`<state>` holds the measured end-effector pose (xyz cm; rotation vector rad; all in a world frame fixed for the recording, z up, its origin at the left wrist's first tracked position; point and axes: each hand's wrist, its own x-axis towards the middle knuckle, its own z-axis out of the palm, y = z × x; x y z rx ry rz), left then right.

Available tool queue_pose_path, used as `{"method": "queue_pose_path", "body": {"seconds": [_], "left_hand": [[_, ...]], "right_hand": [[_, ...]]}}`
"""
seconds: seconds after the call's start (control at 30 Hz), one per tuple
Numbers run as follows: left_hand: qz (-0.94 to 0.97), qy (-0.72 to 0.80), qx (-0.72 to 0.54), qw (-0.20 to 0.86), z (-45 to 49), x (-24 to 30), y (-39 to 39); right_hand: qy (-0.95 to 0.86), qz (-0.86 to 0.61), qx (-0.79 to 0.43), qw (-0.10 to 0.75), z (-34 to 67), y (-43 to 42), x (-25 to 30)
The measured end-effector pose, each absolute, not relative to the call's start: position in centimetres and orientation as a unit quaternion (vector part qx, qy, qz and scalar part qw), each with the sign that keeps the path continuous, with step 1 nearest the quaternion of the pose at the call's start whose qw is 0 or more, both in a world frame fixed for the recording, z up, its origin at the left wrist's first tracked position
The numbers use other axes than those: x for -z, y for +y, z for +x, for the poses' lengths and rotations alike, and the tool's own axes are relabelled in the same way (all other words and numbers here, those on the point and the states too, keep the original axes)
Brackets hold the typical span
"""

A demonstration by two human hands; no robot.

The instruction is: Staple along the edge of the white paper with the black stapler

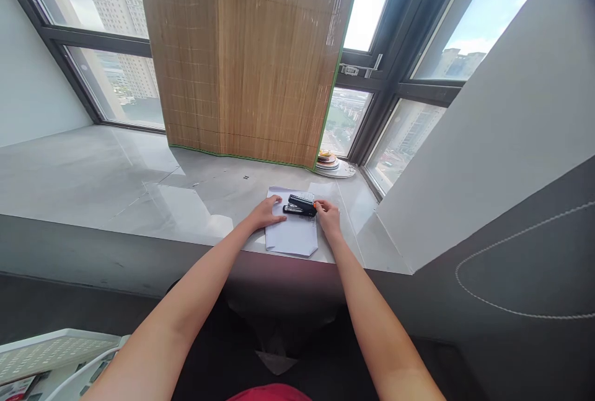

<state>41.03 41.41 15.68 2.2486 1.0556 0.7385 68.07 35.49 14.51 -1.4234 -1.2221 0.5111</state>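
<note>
A black stapler (300, 206) lies on its side or low across a small stack of white paper (292, 237) on the window ledge. My right hand (329, 216) has its fingers closed at the stapler's right end, where a small orange spot shows by the fingertips. At the paper's left edge, my left hand (268, 212) rests with thumb and fingers apart, close to the stapler's left end but not around it. Dark print or marks show on the paper near the stapler.
A bamboo mat (260, 66) with green edging leans against the window behind the paper. Stacked plates or discs (332, 165) sit at its right foot. The pale ledge (93, 171) ends at a front edge near my forearms. A white basket (60, 351) stands lower left.
</note>
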Motion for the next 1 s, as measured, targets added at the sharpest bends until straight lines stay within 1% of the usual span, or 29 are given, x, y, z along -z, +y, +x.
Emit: {"method": "queue_pose_path", "body": {"seconds": [0.57, 0.67, 0.73, 0.8, 0.93, 1.0], "left_hand": [[0.799, 0.397, -0.324, 0.315, 41.0, -16.6, 40.6], [0.779, 0.389, -0.35, 0.346, 41.0, -16.6, 40.5], [0.745, 0.387, -0.387, 0.382, 41.0, -16.6, 40.7], [0.675, 0.386, -0.438, 0.45, 40.9, -16.6, 41.1], [0.455, 0.363, -0.537, 0.61, 39.7, -16.7, 42.5], [0.344, 0.34, -0.563, 0.671, 38.8, -16.8, 43.0]], "right_hand": [[-0.513, -0.614, -0.201, 0.565, 67.6, 34.5, -15.4], [-0.529, -0.616, -0.164, 0.561, 67.1, 33.9, -16.1], [-0.576, -0.596, -0.135, 0.543, 66.8, 34.1, -16.6], [-0.628, -0.58, -0.127, 0.504, 66.6, 34.7, -17.0], [-0.689, -0.607, -0.113, 0.38, 66.2, 36.3, -17.7], [-0.705, -0.608, -0.079, 0.355, 65.4, 36.5, -18.4]]}}
